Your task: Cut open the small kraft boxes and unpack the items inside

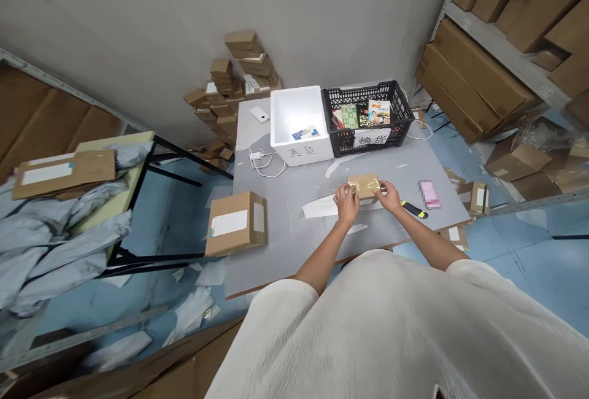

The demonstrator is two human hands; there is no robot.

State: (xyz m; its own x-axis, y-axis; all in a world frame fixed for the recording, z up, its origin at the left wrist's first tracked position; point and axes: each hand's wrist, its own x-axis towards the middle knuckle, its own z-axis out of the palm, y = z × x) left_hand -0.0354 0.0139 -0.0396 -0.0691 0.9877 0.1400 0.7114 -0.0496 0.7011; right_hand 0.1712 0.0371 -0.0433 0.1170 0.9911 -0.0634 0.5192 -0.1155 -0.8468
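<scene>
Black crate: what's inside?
In the black crate: a green-patterned item, a white item with orange print and something red at the left. Whatever lies beneath them or behind the white label is covered.

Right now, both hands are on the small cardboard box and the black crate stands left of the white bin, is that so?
Not quite: the head view shows the black crate to the right of the white bin. The left hand and right hand are on the small cardboard box.
</scene>
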